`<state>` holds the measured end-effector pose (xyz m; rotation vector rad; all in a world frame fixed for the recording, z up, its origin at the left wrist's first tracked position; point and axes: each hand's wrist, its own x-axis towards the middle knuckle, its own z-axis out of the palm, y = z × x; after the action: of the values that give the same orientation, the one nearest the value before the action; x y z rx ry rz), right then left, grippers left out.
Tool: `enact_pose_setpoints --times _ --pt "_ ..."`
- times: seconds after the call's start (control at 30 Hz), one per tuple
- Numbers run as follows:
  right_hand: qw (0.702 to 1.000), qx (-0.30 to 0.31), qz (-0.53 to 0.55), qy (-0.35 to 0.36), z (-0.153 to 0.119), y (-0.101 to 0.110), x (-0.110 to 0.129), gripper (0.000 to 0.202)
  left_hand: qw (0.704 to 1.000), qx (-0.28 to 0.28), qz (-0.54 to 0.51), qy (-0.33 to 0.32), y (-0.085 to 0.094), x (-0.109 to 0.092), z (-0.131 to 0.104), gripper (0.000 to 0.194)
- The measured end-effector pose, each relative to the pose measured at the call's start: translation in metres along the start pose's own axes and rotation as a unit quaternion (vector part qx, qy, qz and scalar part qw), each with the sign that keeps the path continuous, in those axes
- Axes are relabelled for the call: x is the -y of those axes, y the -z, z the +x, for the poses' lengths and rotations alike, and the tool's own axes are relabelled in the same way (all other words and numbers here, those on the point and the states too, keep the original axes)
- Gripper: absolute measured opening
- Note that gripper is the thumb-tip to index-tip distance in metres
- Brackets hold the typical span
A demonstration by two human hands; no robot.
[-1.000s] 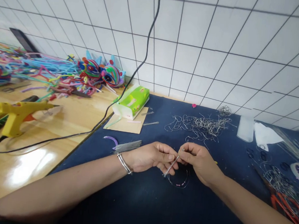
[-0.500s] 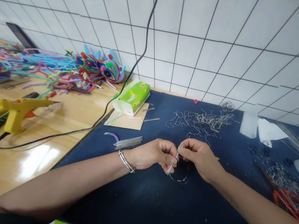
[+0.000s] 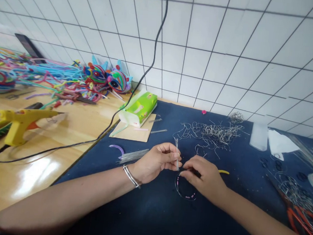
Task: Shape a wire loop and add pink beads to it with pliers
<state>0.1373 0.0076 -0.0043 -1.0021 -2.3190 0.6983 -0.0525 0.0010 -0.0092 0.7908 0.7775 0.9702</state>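
My left hand pinches a small bundle of thin silvery wires between thumb and fingers, held nearly upright over the dark blue mat. Just right of the bundle's lower end is my right hand, its thumb and forefinger curled close together. Whatever thin thing may lie between those fingertips is too small to make out. Below the hands shows a fine wire loop strung with pink beads; its upper part passes behind or under the right fingers.
Tangled wire offcuts lie beyond the hands. Straight wires and a purple curved piece are to the left. Red-handled pliers lie at right. A yellow glue gun, its black cord and a green tissue pack are further left.
The wire bundle has turned upright in my left hand. My right hand has moved from its upper end to beside its lower end, lower down. The view has tilted slightly upward.
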Motion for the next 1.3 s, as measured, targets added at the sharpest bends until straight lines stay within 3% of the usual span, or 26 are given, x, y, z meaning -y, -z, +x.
enact_pose_setpoints --times 0.1,0.2,0.57,0.9,1.0,1.13,1.23,1.3 --pt "0.994 0.002 -0.073 0.08 -0.003 -0.006 -0.003 0.02 1.0 0.003 -0.006 0.005 -0.002 0.002 -0.001 0.016" --pt "0.988 -0.004 -0.105 0.113 -0.005 -0.008 -0.004 0.019 1.0 0.013 -0.011 0.01 -0.005 0.004 -0.003 0.016" --pt "0.982 -0.022 -0.135 0.127 -0.01 -0.007 0.004 0.025 1.0 0.014 -0.008 0.017 -0.011 0.006 -0.007 0.018" --pt "0.983 0.02 -0.108 0.148 -0.008 -0.003 -0.004 0.026 1.0 0.012 0.006 0.008 -0.013 0.008 -0.007 0.014" --pt "0.983 0.011 -0.117 0.141 -0.004 0.006 -0.013 0.025 1.0 -0.009 -0.01 0.003 -0.012 0.008 -0.005 0.016" --pt "0.985 -0.056 -0.155 0.05 0.005 0.025 -0.039 0.018 0.999 -0.02 -0.03 0.0 -0.013 0.009 -0.003 0.017" --pt "0.964 -0.084 -0.251 0.022 0.009 0.036 -0.065 0.02 0.999 -0.019 -0.034 -0.002 -0.013 0.009 -0.003 0.016" --pt "0.948 -0.059 -0.312 0.018 0.01 0.039 -0.077 0.025 0.999 -0.016 -0.035 -0.004 -0.013 0.009 -0.003 0.016"
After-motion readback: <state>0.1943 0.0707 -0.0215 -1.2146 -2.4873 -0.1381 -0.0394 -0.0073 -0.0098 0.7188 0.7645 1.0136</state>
